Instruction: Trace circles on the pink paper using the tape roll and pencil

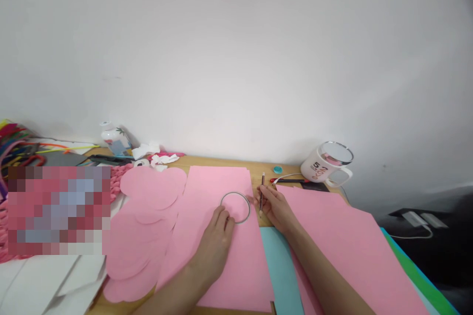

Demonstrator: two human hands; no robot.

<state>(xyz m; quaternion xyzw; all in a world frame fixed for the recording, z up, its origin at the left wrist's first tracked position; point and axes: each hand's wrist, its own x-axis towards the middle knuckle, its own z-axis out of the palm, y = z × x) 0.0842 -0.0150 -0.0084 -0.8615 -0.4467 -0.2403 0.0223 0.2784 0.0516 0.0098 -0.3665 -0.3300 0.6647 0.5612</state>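
Observation:
A metal ring (236,207) lies flat on a pink sheet of paper (218,256) in the middle of the wooden table. My left hand (215,246) rests palm down on the sheet, its fingertips pressing the ring's near left edge. My right hand (275,207) is closed round a pencil (261,196), held upright at the ring's right side with its tip down on the paper's edge.
Several cut pink circles (148,216) lie overlapping at the left. A second pink sheet (347,246) covers blue and green sheets (281,266) at the right. A white mug (325,165), a red pen and a small bottle (115,139) stand near the wall. Pipe cleaners (15,142) pile up far left.

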